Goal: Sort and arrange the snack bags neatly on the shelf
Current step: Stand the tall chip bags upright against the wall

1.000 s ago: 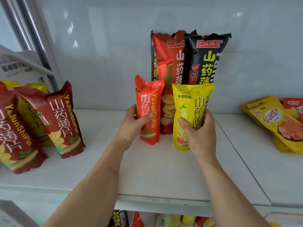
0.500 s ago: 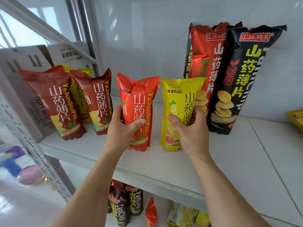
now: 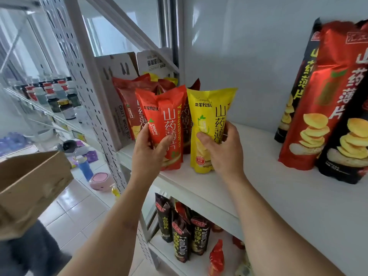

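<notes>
Orange bag: the orange snack bag stands upright at frame centre, base on the white shelf, just in front of the dark red bags at the shelf's left end.
Yellow bag: the yellow snack bag stands upright just right of it, edges nearly touching.
Left hand: the left hand is wrapped around the orange bag's lower half, thumb across the front.
Right hand: the right hand grips the yellow bag low down.
Key relation: both long axes are vertical; the dark red row lies up-left of the hands, nearer the left hand, so the orange bag likely joins it first.
Further out: tall red bag and black bags at the right edge, well apart.
</notes>
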`<action>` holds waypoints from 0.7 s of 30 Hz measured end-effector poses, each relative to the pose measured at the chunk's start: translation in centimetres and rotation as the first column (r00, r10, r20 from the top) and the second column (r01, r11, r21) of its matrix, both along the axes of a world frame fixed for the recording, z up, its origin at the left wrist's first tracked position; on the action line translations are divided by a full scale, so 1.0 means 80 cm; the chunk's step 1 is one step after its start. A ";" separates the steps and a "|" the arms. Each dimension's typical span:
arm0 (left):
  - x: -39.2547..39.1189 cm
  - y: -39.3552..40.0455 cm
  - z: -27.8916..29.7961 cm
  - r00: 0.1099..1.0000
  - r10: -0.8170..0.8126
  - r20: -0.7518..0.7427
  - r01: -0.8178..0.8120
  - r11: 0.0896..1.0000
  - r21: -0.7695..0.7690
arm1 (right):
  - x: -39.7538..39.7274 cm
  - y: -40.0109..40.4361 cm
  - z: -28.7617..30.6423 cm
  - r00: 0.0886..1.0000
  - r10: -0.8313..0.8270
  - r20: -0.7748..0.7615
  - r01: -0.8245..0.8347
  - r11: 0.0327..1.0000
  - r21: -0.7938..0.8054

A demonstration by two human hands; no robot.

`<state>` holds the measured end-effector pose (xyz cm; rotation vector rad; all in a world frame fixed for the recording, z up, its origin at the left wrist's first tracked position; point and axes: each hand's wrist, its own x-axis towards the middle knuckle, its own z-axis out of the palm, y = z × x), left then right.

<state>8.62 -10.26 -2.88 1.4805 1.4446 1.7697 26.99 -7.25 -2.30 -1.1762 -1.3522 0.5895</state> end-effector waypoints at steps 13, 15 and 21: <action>-0.029 0.035 -0.002 0.977 0.108 -0.186 -0.117 0.992 -0.039 | -0.034 0.029 0.004 1.000 -0.021 -0.010 0.021 1.000 -0.016; -0.029 0.038 -0.007 0.975 0.122 -0.187 -0.131 0.991 -0.033 | -0.036 0.031 0.004 0.999 -0.037 -0.003 0.037 0.999 -0.027; -0.029 0.034 -0.021 0.956 0.172 -0.238 -0.178 0.984 -0.001 | -0.034 0.027 0.002 0.999 -0.014 0.053 0.020 0.994 -0.109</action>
